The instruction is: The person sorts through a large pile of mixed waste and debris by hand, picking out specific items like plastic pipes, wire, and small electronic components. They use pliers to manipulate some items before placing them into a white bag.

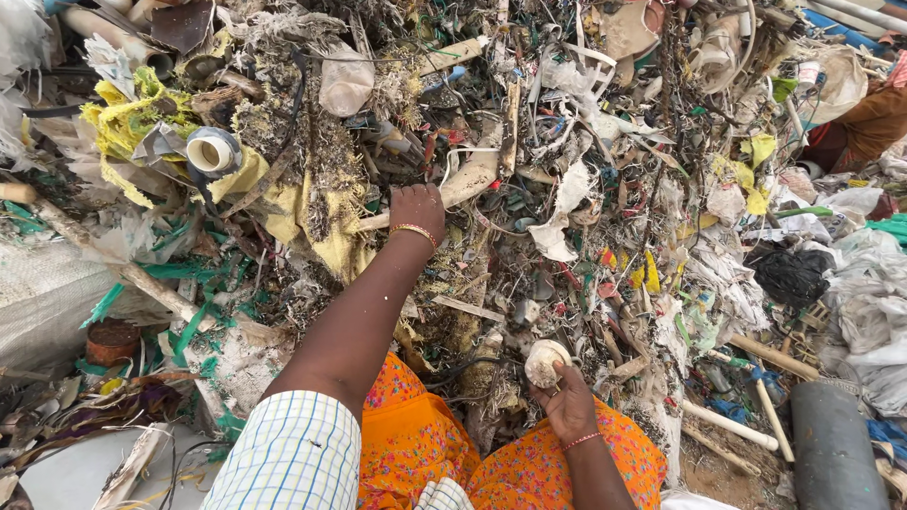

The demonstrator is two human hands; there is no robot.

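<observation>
My left hand [416,204] reaches forward into a big heap of mixed waste and closes on a dirty off-white pipe piece [470,178] lying across the pile. A gold bangle circles that wrist. My right hand [565,401] is near my lap, fingers wrapped around a round, dirty whitish lump [545,362]. A pink bangle is on that wrist. My orange flowered clothing [416,444] and a checked sleeve [293,453] fill the bottom of the view.
The heap holds yellow cloth [312,212], a grey-white pipe fitting [212,152], plastic scraps, wires and sticks. White pipes [732,427] and a dark grey tube [831,444] lie at the lower right. A black bag [792,276] sits right. Another person's brown sleeve [874,123] shows at the upper right.
</observation>
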